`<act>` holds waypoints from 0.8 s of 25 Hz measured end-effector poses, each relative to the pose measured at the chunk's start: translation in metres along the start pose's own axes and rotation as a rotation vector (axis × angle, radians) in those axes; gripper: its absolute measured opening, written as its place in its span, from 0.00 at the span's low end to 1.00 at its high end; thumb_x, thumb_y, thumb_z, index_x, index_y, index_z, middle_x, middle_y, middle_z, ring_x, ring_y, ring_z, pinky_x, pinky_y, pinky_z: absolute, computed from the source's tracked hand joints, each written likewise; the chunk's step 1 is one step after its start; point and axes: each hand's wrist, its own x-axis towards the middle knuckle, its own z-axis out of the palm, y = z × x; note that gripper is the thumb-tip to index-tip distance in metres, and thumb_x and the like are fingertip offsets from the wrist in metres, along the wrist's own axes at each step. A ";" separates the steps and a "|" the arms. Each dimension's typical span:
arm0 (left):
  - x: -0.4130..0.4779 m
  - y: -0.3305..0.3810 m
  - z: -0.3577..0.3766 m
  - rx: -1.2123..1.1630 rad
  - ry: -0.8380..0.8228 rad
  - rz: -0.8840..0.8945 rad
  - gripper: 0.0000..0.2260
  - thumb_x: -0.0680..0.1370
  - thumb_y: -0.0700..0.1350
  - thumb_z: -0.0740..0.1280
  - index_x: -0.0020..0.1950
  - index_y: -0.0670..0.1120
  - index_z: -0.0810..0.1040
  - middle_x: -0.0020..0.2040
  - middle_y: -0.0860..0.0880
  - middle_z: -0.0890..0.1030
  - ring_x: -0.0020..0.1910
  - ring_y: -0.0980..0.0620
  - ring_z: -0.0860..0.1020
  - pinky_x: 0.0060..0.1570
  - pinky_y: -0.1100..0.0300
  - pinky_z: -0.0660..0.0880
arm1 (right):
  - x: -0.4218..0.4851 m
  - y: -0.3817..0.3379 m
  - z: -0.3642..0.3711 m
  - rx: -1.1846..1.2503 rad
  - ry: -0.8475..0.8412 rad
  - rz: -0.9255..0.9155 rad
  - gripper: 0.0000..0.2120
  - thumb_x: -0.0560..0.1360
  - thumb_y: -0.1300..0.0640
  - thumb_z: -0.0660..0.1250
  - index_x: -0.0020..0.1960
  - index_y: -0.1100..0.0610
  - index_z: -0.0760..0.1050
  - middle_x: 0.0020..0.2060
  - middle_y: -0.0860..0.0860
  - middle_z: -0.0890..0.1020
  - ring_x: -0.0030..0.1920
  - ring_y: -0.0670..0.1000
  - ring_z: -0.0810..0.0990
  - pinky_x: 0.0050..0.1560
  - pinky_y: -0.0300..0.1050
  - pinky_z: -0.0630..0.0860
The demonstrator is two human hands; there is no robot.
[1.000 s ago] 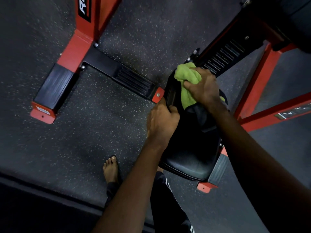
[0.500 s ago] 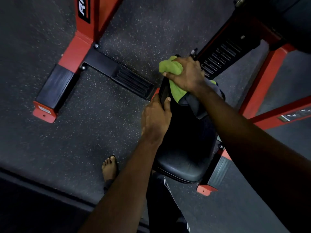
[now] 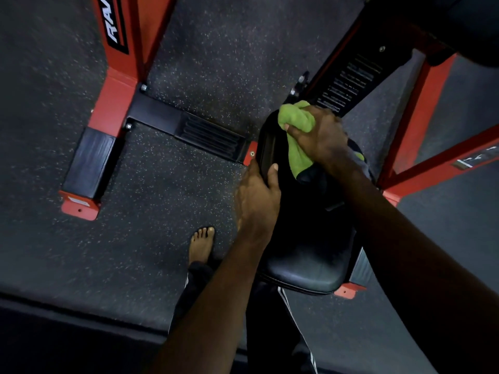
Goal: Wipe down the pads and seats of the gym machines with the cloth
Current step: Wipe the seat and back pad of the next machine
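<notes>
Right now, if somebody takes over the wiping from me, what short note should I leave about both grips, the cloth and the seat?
Left grip: holds the left edge of the black seat, thumb on top.
Right grip: holds the green cloth, pressed on the seat's far end.
Done: cannot tell which parts are already wiped.
Left: probably the seat's near part.

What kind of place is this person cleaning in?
Most likely a gym: a red and black machine frame bolted together, a black padded seat with a green cloth pressed on it, and a dark speckled rubber floor.
</notes>
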 end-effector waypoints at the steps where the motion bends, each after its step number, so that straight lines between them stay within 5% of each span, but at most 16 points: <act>1: -0.002 0.003 -0.001 0.004 0.003 0.012 0.26 0.83 0.59 0.56 0.76 0.45 0.67 0.67 0.42 0.78 0.65 0.41 0.77 0.64 0.51 0.72 | 0.011 -0.004 0.001 0.008 -0.012 0.013 0.33 0.67 0.27 0.66 0.67 0.44 0.75 0.61 0.52 0.81 0.62 0.59 0.79 0.62 0.59 0.77; 4: 0.000 0.007 -0.006 -0.109 -0.026 -0.031 0.22 0.83 0.55 0.59 0.74 0.47 0.70 0.63 0.44 0.81 0.61 0.43 0.79 0.62 0.55 0.74 | 0.026 -0.010 -0.001 0.052 -0.058 0.068 0.39 0.62 0.22 0.64 0.67 0.41 0.74 0.62 0.49 0.81 0.64 0.57 0.78 0.64 0.60 0.75; 8: 0.048 0.024 -0.003 -0.249 -0.108 -0.236 0.18 0.77 0.50 0.61 0.67 0.52 0.77 0.54 0.44 0.83 0.53 0.42 0.81 0.58 0.47 0.77 | -0.041 0.009 -0.009 0.061 0.041 0.250 0.35 0.69 0.28 0.64 0.70 0.46 0.73 0.66 0.53 0.78 0.67 0.61 0.75 0.67 0.66 0.72; 12: 0.056 0.028 0.014 -0.066 -0.042 -0.063 0.22 0.82 0.55 0.57 0.71 0.45 0.72 0.62 0.41 0.80 0.61 0.40 0.78 0.62 0.45 0.74 | -0.080 0.014 -0.003 -0.034 0.070 0.278 0.29 0.76 0.37 0.68 0.73 0.47 0.70 0.72 0.54 0.71 0.71 0.62 0.67 0.71 0.68 0.63; 20: 0.063 0.017 0.029 0.126 0.026 0.101 0.28 0.83 0.58 0.56 0.74 0.39 0.68 0.69 0.38 0.75 0.67 0.38 0.74 0.67 0.43 0.69 | -0.037 0.013 -0.005 0.019 0.072 0.263 0.27 0.75 0.36 0.67 0.71 0.43 0.72 0.70 0.49 0.73 0.71 0.58 0.68 0.69 0.65 0.62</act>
